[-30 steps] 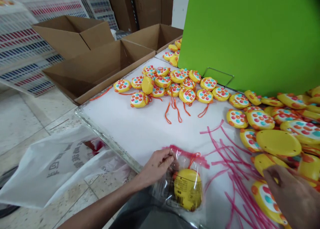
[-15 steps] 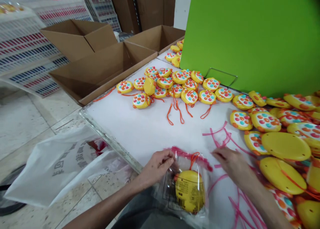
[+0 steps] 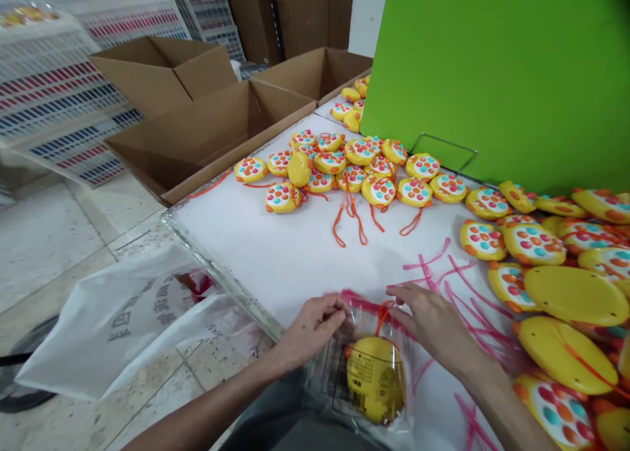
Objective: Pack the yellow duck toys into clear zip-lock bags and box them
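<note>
A see-through plastic bag (image 3: 329, 379) with a pink strip along its top lies at the table's near edge, over my lap. Inside it is a yellow toy (image 3: 377, 379), back side up, seen through black print, with an orange cord loop (image 3: 384, 316) at the top. My left hand (image 3: 317, 326) pinches the bag's upper left edge between thumb and fingers. Over the bag's upper right corner is my right hand (image 3: 428, 323), thumb and fingers apart beside the cord loop. Loose pink strips (image 3: 443, 274) lie on the table just beyond it.
Yellow toys with coloured dots (image 3: 381, 192) lie in a group at the back, and more are heaped at the right (image 3: 575, 297). A green board (image 3: 497, 77) stands behind them. Open cardboard boxes (image 3: 211, 136) adjoin the table's left edge; a white sack (image 3: 128, 320) lies on the floor.
My right hand has moved left from the loose pink strips to the bag's upper right corner, its fingers spreading. My left hand keeps its hold on the bag. The view has shifted slightly.
</note>
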`<state>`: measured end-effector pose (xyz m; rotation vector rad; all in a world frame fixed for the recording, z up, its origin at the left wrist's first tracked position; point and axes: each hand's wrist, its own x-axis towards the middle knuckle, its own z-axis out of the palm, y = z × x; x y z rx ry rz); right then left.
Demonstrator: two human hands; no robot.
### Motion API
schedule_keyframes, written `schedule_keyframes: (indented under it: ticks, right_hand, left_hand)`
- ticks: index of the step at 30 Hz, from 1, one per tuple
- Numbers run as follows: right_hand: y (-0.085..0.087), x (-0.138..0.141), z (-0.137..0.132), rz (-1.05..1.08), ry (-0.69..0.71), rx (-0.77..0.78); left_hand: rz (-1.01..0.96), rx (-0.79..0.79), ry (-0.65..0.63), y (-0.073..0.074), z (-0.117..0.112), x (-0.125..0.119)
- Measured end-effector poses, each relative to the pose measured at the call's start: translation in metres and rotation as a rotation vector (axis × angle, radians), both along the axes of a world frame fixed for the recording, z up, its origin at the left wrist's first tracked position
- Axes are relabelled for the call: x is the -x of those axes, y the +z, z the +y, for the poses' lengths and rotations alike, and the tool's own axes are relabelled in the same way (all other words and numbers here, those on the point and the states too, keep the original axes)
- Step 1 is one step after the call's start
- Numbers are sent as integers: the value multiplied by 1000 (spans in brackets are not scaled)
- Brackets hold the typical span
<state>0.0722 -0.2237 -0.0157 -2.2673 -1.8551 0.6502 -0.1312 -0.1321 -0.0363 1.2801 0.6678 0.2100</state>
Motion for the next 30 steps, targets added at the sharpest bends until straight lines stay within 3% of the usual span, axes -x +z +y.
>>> schedule_keyframes:
  ticks: [7,10,13,16,18,22,24,27,30]
  right_hand:
    - [19,11,4,-164,79,38]
    - [22,25,5,-36,150,42]
    - [20,37,8,179,270,142]
    - [20,36,6,280,332,180]
    - [23,23,0,195,192,81]
    - [23,-15,-23,-155,-271,-108]
    - [20,-26,-35,-83,-389,-111]
    - [16,-22,-44,101,-417,-66]
    - [14,-7,-36,150,-270,-107]
  left_hand:
    - [-21,-64,12,4,1,-2]
    - [-1,-132,27,3,-1,-4]
    - [27,-161,1,1,-5,-6]
    - [40,-145,-6,-1,-9,-5]
    - [35,-121,7,0,-9,-3]
    - [15,5,28,1,-8,1]
    - [14,65,44,0,-7,3]
    - [13,116,47,-1,-7,4]
    - [-14,125,36,-2,-7,4]
